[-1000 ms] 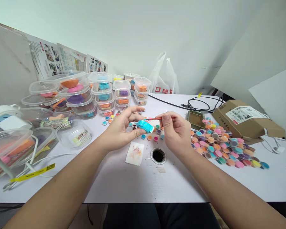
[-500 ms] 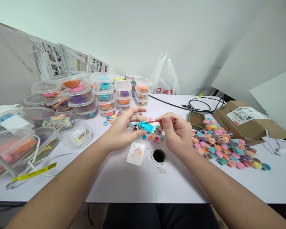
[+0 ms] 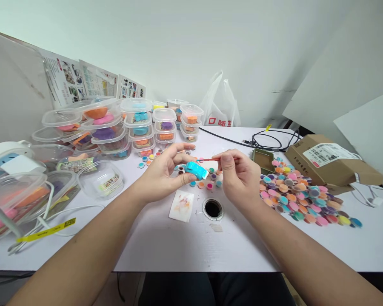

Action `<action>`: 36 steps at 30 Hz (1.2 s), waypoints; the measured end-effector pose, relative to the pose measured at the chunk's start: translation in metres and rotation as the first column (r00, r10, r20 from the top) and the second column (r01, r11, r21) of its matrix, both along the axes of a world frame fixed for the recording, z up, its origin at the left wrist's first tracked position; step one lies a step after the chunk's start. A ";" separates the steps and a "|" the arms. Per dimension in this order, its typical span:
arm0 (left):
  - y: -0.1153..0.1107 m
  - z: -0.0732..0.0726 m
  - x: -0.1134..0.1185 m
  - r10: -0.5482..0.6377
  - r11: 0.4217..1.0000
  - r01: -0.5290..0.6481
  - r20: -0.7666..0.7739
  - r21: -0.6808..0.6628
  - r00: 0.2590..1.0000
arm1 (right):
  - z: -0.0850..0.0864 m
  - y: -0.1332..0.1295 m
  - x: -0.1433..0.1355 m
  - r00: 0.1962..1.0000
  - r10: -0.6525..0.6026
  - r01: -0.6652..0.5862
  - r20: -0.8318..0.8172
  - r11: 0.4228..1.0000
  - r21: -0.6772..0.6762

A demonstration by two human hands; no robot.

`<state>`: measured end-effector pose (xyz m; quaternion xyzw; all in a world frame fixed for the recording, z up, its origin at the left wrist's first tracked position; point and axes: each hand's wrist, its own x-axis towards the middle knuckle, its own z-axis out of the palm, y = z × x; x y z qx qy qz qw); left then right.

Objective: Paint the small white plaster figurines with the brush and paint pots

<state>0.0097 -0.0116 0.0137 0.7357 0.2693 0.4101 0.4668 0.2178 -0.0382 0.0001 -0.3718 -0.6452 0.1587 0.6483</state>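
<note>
While both bare hands are raised over the middle of the counter [image 3: 159, 250], the left hand [image 3: 164, 170] holds a small bright-blue car-shaped piece [image 3: 195, 171], which is clear of the surface and tilted slightly down toward its pale right end. The left fingers [image 3: 182, 146] are parted only by the thickness of the piece, the thumb set against its lower side; the uppermost finger extends free above it. The right hand [image 3: 241, 174] is closed in a pinch on a thin red stick [image 3: 215, 159], held nearly level with its tip at the top edge of the blue piece; whether the tip makes contact cannot be told. Small colour pots [image 3: 210, 186] lie scattered behind and beneath the hands. Nearer the person are a stained white pad [image 3: 181, 206] and, just to its right, a round hole [image 3: 212, 208]. Beyond the right hand is a large heap of colour pots [image 3: 301, 195], with a green tray [image 3: 264, 160] behind it and a labelled cardboard box [image 3: 301, 154] alongside. On the left, lidded clear containers [image 3: 164, 114] stand in stacks, coloured pieces visible inside. A white plastic bag [image 3: 221, 104] stands at the back, against the wall [image 3: 185, 51].
</note>
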 end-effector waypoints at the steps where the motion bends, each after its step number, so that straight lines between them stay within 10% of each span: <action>1: 0.000 0.000 0.000 -0.009 1.000 0.010 0.011 -0.006 1.000 | 0.000 0.000 0.000 1.000 0.009 -0.009 -0.024 1.000 0.005; 36: 0.000 0.001 -0.001 -0.112 0.977 0.130 0.110 -0.171 0.988 | 0.005 -0.004 0.004 1.000 -0.008 0.006 0.022 0.994 0.113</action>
